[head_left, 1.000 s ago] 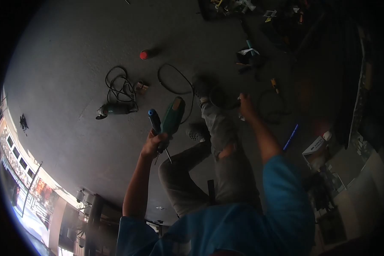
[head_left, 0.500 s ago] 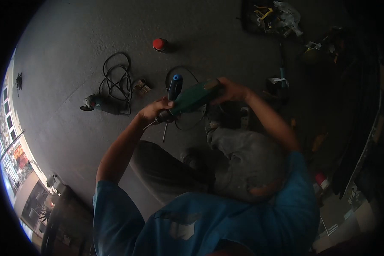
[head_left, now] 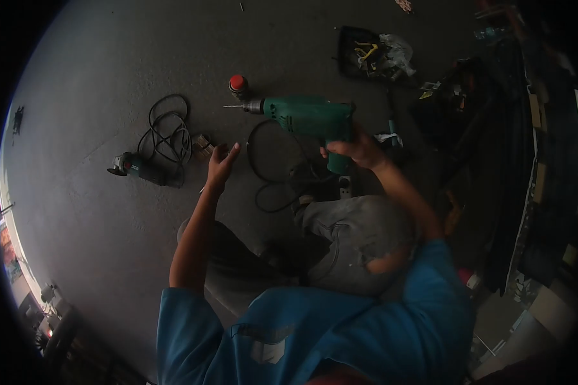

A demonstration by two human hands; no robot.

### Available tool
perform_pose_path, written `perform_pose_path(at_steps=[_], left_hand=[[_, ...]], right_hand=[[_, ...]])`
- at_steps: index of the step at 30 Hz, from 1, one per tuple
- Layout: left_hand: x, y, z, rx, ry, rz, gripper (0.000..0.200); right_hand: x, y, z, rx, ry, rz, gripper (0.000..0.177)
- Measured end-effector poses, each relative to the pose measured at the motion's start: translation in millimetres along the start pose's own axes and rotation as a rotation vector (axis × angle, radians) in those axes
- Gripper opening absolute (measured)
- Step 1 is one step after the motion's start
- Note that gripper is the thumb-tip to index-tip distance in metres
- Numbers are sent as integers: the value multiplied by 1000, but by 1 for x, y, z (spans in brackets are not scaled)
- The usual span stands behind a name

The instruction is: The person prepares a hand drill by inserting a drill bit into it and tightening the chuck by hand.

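A green power drill (head_left: 311,117) is held level by its handle in my right hand (head_left: 359,151), its thin bit pointing left. My left hand (head_left: 221,165) is apart from the drill, lower and to its left. The fingers there are curled and the thumb is stretched out. A short bright piece of the screwdriver's shaft (head_left: 202,189) shows beside the left wrist; its handle is hidden by the hand. Behind the drill's chuck stands a can with a red cap (head_left: 238,83).
An angle grinder (head_left: 138,169) lies at left with its coiled cord (head_left: 168,122). Beside it is a small brownish object (head_left: 203,146). A dark tray (head_left: 348,54) of odds and ends and an open dark bag (head_left: 453,96) lie at upper right. Another cable (head_left: 253,173) loops near my legs.
The drill has swung level and moved up and away from my left hand. My left hand has drawn back to the left, and the screwdriver's blue-and-black handle is out of sight.
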State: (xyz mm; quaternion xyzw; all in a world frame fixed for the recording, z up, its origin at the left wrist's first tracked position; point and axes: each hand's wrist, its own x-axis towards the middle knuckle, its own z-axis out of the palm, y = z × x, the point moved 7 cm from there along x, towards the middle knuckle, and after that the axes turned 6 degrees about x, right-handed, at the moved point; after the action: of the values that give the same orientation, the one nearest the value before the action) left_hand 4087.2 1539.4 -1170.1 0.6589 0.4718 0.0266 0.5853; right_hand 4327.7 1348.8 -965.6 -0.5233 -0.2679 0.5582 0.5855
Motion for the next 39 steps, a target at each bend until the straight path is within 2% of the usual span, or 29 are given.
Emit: perform_pose_path(at_steps=[2,3,5,6,8,10,12,14,16,17,18,20,21,22,23,24,26,29,30,32,33,34,35,37,39], left_hand=[[-48,112,28,-1123,-355,-47,60],[-53,138,23,-1121,-375,-39,60],[-56,175,13,-1669,-362,-59,46],[-57,177,2,-1547,-318,-25,40],[-50,160,-20,-1521,-234,35,37],[-60,155,-38,-1581,-193,48,35],[-79,163,-53,-1533,-246,113,32],[-96,181,-63,-1750,-353,227,31],[-116,197,-68,-1726,-364,247,30],[-120,196,-77,-1697,-286,267,31],[-125,193,-88,-1666,-206,290,31],[-130,183,-103,-1593,-252,355,33],[-138,189,-103,-1574,-252,338,33],[-148,196,-101,-1552,-247,318,34],[-158,194,-100,-1482,-58,214,34],[-164,198,-95,-1467,-118,207,33],[-179,192,-91,-1500,-207,169,31],[-193,190,-91,-1553,-311,123,27],[-196,186,-97,-1547,-279,148,27],[-199,185,-94,-1435,-347,147,25],[-200,183,-95,-1407,-267,68,24],[-204,188,-97,-1403,-278,72,24],[-210,189,-99,-1336,-229,59,25],[-213,184,-99,-1219,-141,33,28],[-211,185,-97,-1269,-186,67,31]], right_hand=[[11,-16,19,-322,-71,-147,44],[20,-28,34,-546,-123,-264,45],[33,-36,69,-781,-247,-266,46],[39,-33,81,-836,-260,-304,50],[50,-36,94,-902,-263,-345,53],[54,-40,111,-871,-414,-285,58],[61,-41,125,-884,-474,-261,61],[71,-48,138,-907,-530,-246,64],[70,-48,155,-961,-746,-136,65],[66,-54,164,-992,-737,-187,57],[58,-57,173,-1000,-738,-193,57],[43,-64,189,-1077,-651,-256,56],[38,-58,193,-1075,-570,-348,48],[28,-53,200,-1079,-574,-358,48],[18,-51,202,-1135,-516,-401,47],[9,-49,204,-1185,-471,-451,46],[-6,-36,204,-1076,-376,-514,45],[-27,-36,222,-958,-407,-531,46],[-30,-31,221,-950,-372,-515,48],[-35,-20,226,-949,-335,-506,50],[-38,-10,229,-771,-376,-390,53],[-40,-1,229,-596,-403,-270,56],[-40,1,227,-604,-390,-271,56],[-44,-7,227,-799,-367,-416,61],[-48,1,230,-801,-378,-351,67]])
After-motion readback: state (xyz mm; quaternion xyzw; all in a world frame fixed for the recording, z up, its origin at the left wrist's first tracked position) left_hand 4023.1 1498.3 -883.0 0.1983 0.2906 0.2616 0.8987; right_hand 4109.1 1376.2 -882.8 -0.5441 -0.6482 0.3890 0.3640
